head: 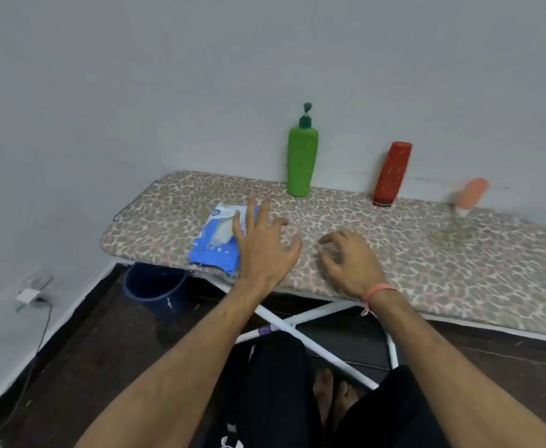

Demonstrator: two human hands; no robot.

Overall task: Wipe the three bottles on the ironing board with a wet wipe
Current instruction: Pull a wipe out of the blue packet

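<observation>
Peach bottle blurred, wipes pack partly hidden

both hands empty, fingers spread

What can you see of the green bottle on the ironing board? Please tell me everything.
The green bottle is tall, rounded and looks like plastic, with a darker green pump head on top. It stands upright at the far edge of the ironing board, close to the wall. Neither hand touches it, and no label shows.
</observation>
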